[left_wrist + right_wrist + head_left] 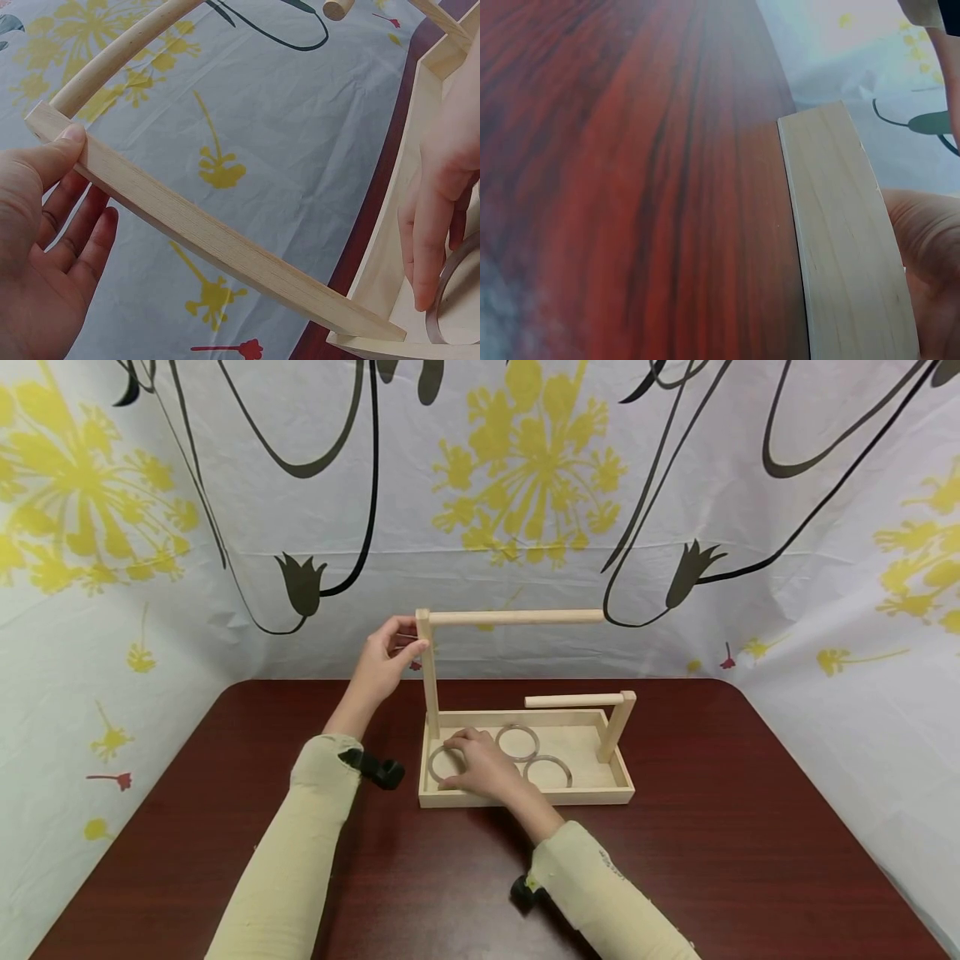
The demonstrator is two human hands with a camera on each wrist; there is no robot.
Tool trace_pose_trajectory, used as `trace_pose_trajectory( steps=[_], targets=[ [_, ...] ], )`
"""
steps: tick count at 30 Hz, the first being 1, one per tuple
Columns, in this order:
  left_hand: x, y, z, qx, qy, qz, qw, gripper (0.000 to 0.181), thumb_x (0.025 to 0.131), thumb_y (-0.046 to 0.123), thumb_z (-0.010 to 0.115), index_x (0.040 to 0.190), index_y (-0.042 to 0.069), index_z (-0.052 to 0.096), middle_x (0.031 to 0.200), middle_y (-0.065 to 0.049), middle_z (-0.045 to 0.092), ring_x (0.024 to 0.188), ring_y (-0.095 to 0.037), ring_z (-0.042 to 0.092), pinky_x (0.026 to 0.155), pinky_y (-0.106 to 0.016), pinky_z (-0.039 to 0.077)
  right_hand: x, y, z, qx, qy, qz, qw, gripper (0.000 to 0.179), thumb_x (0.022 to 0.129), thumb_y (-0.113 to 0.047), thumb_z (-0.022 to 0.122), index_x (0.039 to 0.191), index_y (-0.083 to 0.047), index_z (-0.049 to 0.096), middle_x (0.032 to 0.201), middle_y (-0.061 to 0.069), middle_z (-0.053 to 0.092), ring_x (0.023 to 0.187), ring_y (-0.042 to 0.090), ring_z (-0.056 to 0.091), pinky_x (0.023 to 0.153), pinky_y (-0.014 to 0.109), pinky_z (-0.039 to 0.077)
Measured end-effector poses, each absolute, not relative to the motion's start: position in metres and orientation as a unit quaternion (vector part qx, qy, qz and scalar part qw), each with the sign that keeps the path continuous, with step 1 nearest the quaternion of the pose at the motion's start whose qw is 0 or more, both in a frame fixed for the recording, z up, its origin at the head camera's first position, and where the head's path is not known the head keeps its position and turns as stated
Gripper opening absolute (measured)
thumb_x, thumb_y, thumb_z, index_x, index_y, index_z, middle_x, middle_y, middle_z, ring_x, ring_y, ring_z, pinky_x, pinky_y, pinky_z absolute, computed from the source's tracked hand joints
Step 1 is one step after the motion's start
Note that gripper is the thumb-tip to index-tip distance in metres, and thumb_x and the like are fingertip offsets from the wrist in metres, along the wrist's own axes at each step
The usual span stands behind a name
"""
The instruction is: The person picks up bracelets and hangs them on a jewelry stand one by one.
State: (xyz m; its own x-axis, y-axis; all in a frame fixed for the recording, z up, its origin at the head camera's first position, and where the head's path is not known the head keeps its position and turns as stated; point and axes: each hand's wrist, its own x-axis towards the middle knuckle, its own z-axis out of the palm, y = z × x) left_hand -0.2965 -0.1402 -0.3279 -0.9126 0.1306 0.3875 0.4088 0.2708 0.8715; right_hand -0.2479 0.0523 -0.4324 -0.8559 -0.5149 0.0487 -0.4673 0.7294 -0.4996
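My left hand (381,667) pinches the top of a tall wooden post (430,689), thumb on the near face and fingers behind. From that post a long round dowel (517,617) runs level to the right. The post stands at the left end of a shallow wooden tray (592,797). Inside the tray, my right hand (489,768) grips a thin brownish ring (431,768) lying flat, thumb and fingers spread across it. In the left wrist view its fingertips touch the ring (437,304). Two similar rings, one behind (537,743) and one in front (570,774), lie to the right.
A shorter post (618,727) with a short dowel (573,701) pointing left rises at the tray's right end. The tray sits on a dark red-brown table (720,827). Behind hangs a white cloth (480,577) with flower prints. In the right wrist view the tray's outer wall (847,240) hides most of the hand.
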Motion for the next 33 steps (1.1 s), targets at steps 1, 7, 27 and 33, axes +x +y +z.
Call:
trace_pose_trajectory(
  steps=[1,7,27,33],
  targets=[
    [-0.2966,-0.1403,-0.3281,-0.172,-0.789,-0.578,0.121,0.035,0.1,0.014,0.06,0.132,0.0,0.055,0.123,-0.022,0.06,0.105,-0.032,0.064,0.072,-0.02,0.057,-0.2479,0.0519,-0.4325,-0.262,0.93,-0.253,0.047,0.069,0.078,-0.035,0.086,0.135,-0.005,0.061,0.138,0.014,0.055,0.127,0.036,0.051,0.106,0.048,0.047],
    [-0.2957,-0.1405,-0.328,-0.171,-0.789,-0.577,0.121,0.036,0.101,0.014,0.06,0.133,0.0,0.054,0.124,-0.023,0.059,0.109,-0.037,0.063,0.073,-0.018,0.056,-0.2473,0.0501,-0.4323,-0.249,0.936,-0.245,0.052,0.071,0.077,-0.038,0.086,0.136,-0.007,0.06,0.14,0.011,0.054,0.129,0.035,0.05,0.105,0.048,0.048],
    [-0.2947,-0.1398,-0.3265,-0.174,-0.785,-0.582,0.12,0.035,0.101,0.013,0.06,0.132,-0.002,0.054,0.123,-0.024,0.059,0.109,-0.038,0.062,0.073,-0.018,0.056,-0.2477,0.0459,-0.4302,-0.236,0.942,-0.234,0.053,0.07,0.075,-0.032,0.088,0.135,-0.009,0.061,0.136,0.012,0.056,0.127,0.036,0.05,0.103,0.05,0.049],
    [-0.295,-0.1402,-0.3266,-0.176,-0.784,-0.583,0.12,0.035,0.101,0.013,0.06,0.132,-0.002,0.054,0.122,-0.024,0.059,0.108,-0.039,0.062,0.073,-0.018,0.056,-0.2473,0.0459,-0.4299,-0.235,0.942,-0.234,0.056,0.07,0.076,-0.032,0.087,0.137,-0.009,0.06,0.137,0.013,0.055,0.127,0.035,0.05,0.102,0.049,0.05]
  ],
)
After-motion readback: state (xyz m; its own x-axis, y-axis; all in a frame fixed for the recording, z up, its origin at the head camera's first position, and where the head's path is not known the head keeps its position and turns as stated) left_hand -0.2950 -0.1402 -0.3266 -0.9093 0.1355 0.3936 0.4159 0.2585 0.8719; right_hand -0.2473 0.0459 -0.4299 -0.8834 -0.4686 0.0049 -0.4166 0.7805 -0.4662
